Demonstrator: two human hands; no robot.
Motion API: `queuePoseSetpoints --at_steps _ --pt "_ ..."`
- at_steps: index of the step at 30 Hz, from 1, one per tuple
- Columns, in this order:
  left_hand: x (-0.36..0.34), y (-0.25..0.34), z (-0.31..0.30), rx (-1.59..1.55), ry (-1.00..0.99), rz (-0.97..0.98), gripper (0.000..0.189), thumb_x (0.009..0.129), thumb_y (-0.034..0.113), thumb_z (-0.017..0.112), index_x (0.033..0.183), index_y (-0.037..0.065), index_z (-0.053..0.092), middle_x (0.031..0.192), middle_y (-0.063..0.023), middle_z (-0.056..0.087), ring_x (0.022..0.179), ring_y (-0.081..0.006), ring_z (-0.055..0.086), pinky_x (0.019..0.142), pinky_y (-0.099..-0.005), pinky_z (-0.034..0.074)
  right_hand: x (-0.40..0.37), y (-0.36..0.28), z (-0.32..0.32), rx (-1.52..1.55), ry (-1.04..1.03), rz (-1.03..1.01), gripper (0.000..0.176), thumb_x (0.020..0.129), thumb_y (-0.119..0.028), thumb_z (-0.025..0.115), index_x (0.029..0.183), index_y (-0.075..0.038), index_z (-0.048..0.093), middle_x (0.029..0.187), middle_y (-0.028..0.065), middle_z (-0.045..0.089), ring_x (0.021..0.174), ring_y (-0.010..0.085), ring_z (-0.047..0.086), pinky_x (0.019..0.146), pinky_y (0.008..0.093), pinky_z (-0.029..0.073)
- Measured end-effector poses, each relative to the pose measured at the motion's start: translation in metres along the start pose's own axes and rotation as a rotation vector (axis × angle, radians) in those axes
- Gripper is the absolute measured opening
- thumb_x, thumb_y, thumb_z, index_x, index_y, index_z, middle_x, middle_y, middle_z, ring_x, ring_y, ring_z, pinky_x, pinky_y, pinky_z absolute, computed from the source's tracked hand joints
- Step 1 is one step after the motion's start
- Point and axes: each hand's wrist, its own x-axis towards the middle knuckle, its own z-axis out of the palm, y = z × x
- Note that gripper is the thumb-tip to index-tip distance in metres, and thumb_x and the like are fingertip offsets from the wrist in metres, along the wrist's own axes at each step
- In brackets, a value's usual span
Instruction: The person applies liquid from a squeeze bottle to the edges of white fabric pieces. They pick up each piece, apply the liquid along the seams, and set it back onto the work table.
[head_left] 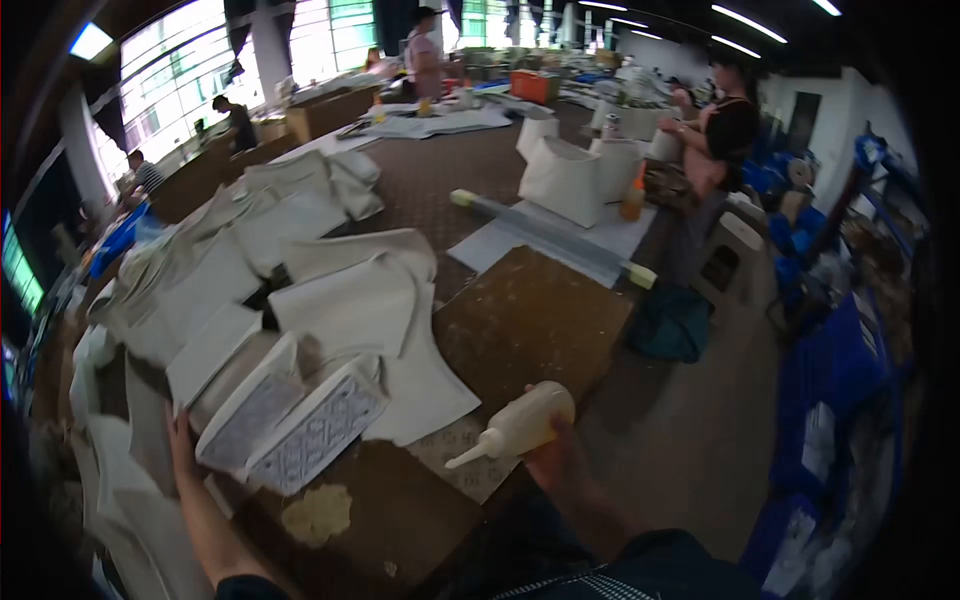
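My right hand (560, 455) is wrapped round a pale squeeze bottle (535, 415), whose thin nozzle points down and to the left. At the lower left, my left hand (183, 450) touches the left edge of white folded pieces with patterned undersides (315, 425). Its fingers are partly hidden, so its grip is unclear. Beneath and behind these pieces lie large white sheets of material (345, 305). A brown board (535, 320) lies beyond the bottle, and a nearer brown board (400, 500) has a pale dried patch (317, 514) on it.
A clear roll (540, 240) lies across a white sheet beyond the board. White bag-like shapes (560, 180) and an orange-tipped bottle (632, 200) stand farther back. A co-worker (728, 125) stands at the right. Blue crates (840, 360) line the right side.
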Motion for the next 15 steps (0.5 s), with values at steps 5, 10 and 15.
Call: queuePoseSetpoints --at_steps 5,10,15 --pt "0.016 -0.019 -0.006 0.096 0.093 0.019 0.052 0.095 0.039 0.055 0.129 0.011 0.027 0.121 -0.0106 0.04 0.103 -0.0251 0.05 0.081 -0.0406 0.046 0.015 -0.001 0.016 -0.046 0.079 0.044 0.071 0.082 -0.046 0.07 0.137 -0.016 0.037 0.125 0.0109 0.051 0.118 0.0277 0.051 0.098 0.0467 0.045" --pt "0.008 -0.03 0.02 0.227 0.085 0.056 0.037 0.095 0.037 0.056 0.109 0.005 0.044 0.097 -0.0068 0.048 0.084 -0.0182 0.053 0.072 -0.0344 0.045 0.02 -0.001 0.015 0.029 0.058 0.083 0.061 0.089 -0.034 0.064 0.137 -0.011 0.037 0.125 0.0113 0.047 0.119 0.0299 0.05 0.1 0.0512 0.043" --pt "-0.035 -0.047 0.125 0.125 -0.12 0.099 0.037 0.095 0.037 0.057 0.095 0.0 0.058 0.078 -0.0052 0.058 0.07 -0.0136 0.055 0.065 -0.0293 0.044 0.021 -0.019 0.009 0.017 0.055 0.093 0.058 0.09 -0.032 0.063 0.136 -0.01 0.038 0.125 0.0109 0.049 0.118 0.0291 0.05 0.1 0.0508 0.044"
